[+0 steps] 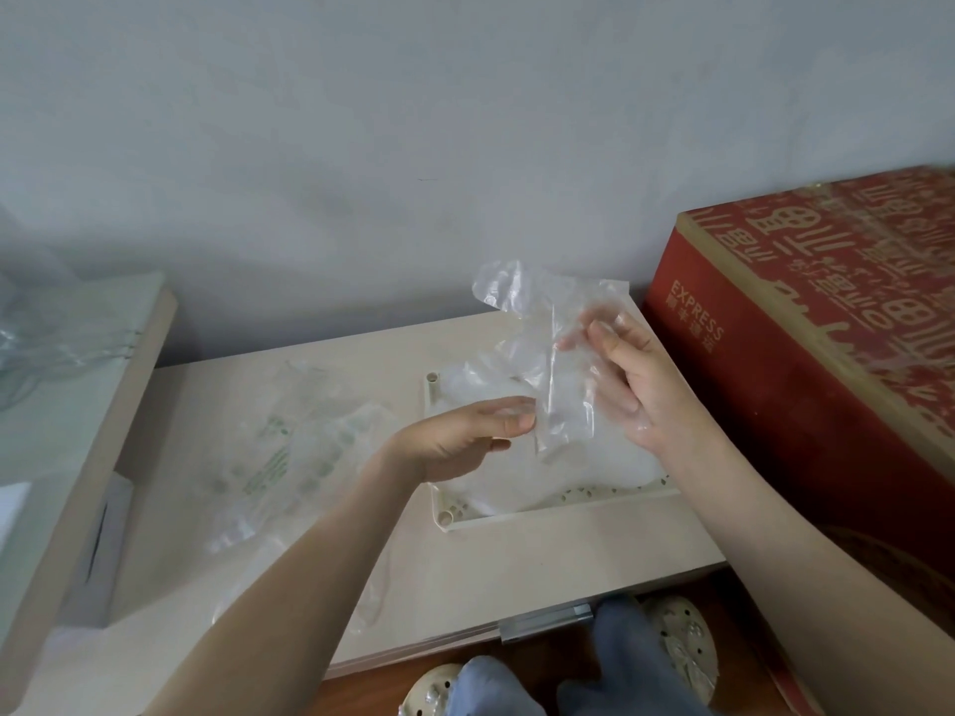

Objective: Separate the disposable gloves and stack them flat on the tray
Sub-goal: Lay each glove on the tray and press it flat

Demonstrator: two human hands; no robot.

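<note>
A clear disposable glove (537,323) hangs crumpled in the air above the cream tray (439,509). My left hand (465,439) pinches its lower edge between thumb and fingers. My right hand (628,374) is behind the glove's right side, fingers mostly straight against the film. Several flattened clear gloves (584,472) lie in the tray under my hands. A clear packet with green print (289,447), holding more gloves, lies on the table to the left of the tray.
A red cardboard box (816,328) stands right against the tray's right side. The beige table (517,571) ends at a grey wall behind. A raised shelf (77,405) sits at the left. Knees and sandals show below the table's front edge.
</note>
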